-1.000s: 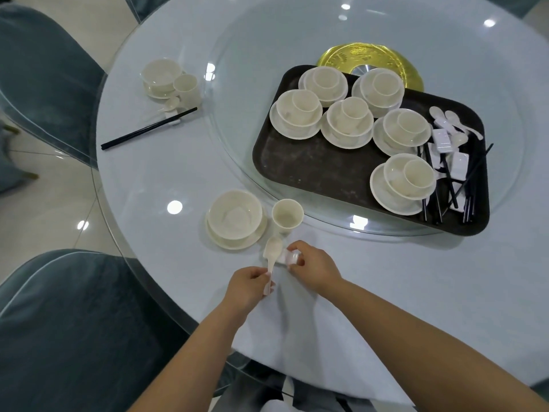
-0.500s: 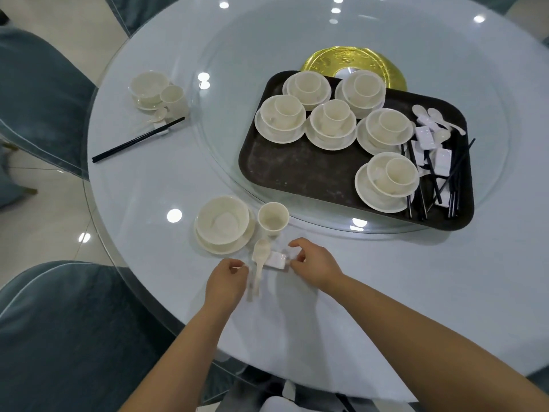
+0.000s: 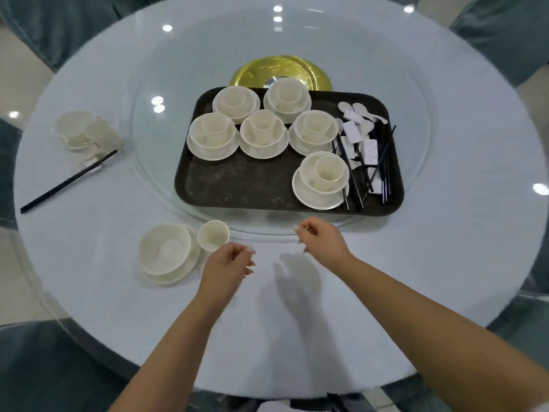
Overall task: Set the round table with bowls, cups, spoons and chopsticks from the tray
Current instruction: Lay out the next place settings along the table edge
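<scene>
A person's two bare arms reach over a round pale counter (image 3: 445, 263) seen from above. The left hand (image 3: 228, 267) hovers just right of a cream cup (image 3: 213, 234), fingers loosely curled and holding nothing. The right hand (image 3: 322, 243) hovers near the front edge of a dark tray (image 3: 237, 185), fingers also loosely curled and holding nothing. Left of the cup sits a cream bowl on its saucer (image 3: 166, 252). The tray rests on a glass turntable (image 3: 154, 162) in the middle of the counter and carries six stacked sets of saucer, bowl and cup (image 3: 322, 179), with white spoons (image 3: 362, 114), white rests and black chopsticks (image 3: 386, 173) heaped at its right end. A gold disc (image 3: 252, 75) shows behind the tray. At the far left of the counter, a second bowl and cup (image 3: 86, 132) appear blurred, with a pair of black chopsticks (image 3: 68, 182) lying beside them. Grey-blue chairs (image 3: 44, 367) surround the counter.
</scene>
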{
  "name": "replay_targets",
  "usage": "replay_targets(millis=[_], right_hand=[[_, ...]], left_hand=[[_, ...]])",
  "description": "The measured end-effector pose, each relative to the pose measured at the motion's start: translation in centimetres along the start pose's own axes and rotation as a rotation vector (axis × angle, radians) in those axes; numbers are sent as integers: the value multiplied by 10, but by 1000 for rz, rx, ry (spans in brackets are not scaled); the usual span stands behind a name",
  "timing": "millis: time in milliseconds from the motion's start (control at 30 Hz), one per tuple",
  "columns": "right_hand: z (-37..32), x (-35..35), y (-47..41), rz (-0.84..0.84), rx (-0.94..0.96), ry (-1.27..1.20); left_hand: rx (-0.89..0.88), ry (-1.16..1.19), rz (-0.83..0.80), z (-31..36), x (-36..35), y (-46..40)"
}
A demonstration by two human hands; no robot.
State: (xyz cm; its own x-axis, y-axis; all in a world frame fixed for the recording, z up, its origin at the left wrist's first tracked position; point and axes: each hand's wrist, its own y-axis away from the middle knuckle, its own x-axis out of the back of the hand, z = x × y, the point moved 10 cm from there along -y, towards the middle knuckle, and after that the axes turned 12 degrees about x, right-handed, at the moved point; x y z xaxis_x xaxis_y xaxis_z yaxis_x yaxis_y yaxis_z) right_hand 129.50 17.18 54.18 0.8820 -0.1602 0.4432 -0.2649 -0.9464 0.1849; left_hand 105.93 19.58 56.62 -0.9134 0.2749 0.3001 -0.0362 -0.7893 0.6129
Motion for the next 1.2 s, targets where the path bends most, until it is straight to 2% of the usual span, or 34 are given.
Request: replay_targets(millis=[100,267,433,833,1033,1200], right_hand=[[10,50,-4,120,-14,-28],[35,124,-9,321,-82,57],[59,162,-26,384,-156,151],[66,159,-91,183,-248,403],[70,141,-90,41,-267,387],[73,137,-89,15,-292,403]], left_hand=[[-12,-32,-69,14,-39,-2],[16,-85,-148,26,-90,-10],[40,-120,-185,34,-119,-19],[114,-140,-180,19,-126,-36],[147,-156,-184,14,-130,-42],[162,-180,-186,12,-132,-44]])
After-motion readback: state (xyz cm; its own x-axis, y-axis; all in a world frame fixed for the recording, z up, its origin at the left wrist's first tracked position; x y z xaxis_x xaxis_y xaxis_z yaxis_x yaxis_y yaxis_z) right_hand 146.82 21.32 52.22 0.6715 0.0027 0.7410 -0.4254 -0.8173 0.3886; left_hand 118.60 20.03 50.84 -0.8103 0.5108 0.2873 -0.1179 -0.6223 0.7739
